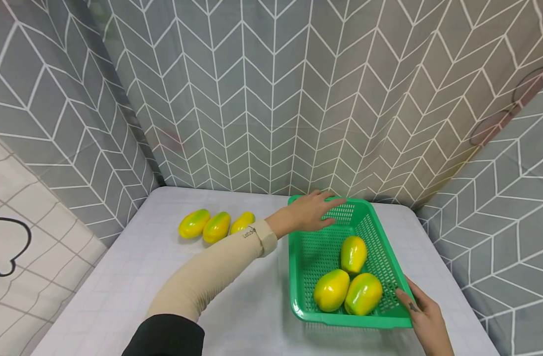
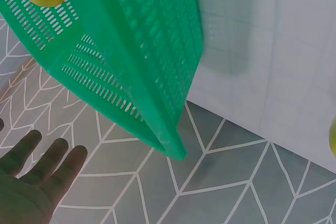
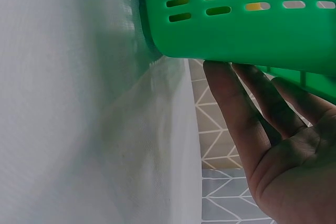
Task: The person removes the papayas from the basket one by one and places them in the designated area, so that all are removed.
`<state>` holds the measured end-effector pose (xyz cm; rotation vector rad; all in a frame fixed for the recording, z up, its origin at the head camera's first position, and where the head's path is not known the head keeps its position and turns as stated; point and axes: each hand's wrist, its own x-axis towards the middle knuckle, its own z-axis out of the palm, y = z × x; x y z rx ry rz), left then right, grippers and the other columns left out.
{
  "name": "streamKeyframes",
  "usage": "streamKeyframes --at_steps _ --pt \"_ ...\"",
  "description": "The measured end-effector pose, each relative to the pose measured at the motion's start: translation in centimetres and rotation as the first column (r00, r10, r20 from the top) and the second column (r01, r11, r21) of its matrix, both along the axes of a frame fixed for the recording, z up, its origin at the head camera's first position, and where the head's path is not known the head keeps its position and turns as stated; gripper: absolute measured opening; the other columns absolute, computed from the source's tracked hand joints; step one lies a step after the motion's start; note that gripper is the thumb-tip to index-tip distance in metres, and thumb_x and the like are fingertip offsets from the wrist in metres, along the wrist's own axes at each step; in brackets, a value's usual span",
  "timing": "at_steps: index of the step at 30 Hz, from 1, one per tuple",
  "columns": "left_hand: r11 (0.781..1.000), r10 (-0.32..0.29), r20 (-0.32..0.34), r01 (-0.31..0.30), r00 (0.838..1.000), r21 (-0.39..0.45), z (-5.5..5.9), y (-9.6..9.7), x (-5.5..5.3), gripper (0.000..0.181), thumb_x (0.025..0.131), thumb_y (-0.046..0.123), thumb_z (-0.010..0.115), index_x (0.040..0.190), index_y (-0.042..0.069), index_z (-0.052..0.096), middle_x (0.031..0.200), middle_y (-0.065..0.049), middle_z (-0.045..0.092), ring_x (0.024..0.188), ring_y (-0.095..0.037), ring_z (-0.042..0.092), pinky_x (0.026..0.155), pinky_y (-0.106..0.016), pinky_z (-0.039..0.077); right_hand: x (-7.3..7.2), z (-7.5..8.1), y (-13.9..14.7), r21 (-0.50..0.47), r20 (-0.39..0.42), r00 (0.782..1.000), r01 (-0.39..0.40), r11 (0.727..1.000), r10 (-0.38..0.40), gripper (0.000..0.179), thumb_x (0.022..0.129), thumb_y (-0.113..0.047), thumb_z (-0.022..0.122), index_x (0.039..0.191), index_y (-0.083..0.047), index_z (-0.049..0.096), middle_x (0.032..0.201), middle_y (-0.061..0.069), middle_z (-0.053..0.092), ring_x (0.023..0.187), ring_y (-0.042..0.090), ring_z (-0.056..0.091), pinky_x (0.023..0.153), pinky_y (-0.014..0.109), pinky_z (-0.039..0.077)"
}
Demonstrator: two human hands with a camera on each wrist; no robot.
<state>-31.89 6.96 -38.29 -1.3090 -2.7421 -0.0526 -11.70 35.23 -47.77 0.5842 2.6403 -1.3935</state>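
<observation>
A green plastic basket point(image 1: 313, 257) with slotted sides stands at the right of the table, and three shiny yellow-green mangoes lie in its near half: one mango point(image 1: 353, 254) behind, another mango point(image 1: 331, 290) at front left and a third mango point(image 1: 364, 294) at front right. Over the basket's far left corner my left hand point(image 1: 313, 212) reaches with spread fingers, holding nothing; the left wrist view shows those fingers point(image 2: 64, 169) apart from the rim. My right hand point(image 1: 427, 316) grips the basket's right rim near the front corner, thumb over the rim and fingers against the outside.
Left of the basket, three more mangoes point(image 1: 216, 227) lie in a row on the white table point(image 1: 133, 277), the rightmost partly behind my left sleeve point(image 1: 222, 272). Grey chevron-patterned curtains point(image 1: 262, 99) hang behind the table and along both sides.
</observation>
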Motion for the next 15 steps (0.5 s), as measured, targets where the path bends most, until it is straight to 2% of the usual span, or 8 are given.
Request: streamKeyframes --at_steps 8,15 --pt "1.0 -0.025 -0.018 0.025 1.0 -0.009 0.2 1.5 0.1 0.064 0.111 0.047 0.051 0.167 0.026 0.032 0.168 -0.009 0.044 0.155 -0.029 0.045 0.129 -0.042 0.038 0.0 -0.1 0.0 -0.005 -0.004 1.0 0.007 1.0 -0.007 0.081 0.108 -0.057 0.05 0.168 -0.009 0.027 0.168 0.025 0.035 0.088 -0.011 0.055 0.077 0.019 0.051" --pt "0.999 -0.034 0.016 0.034 0.999 0.0 0.4 3.1 0.5 0.062 0.111 0.046 0.05 0.167 0.026 0.032 0.167 -0.011 0.044 0.153 -0.033 0.047 0.124 -0.044 0.045 0.0 0.0 0.0 -0.006 0.002 1.0 0.005 1.0 -0.005 0.083 0.107 -0.06 0.05 0.168 -0.01 0.026 0.169 0.025 0.034 0.089 -0.008 0.056 0.077 0.02 0.05"
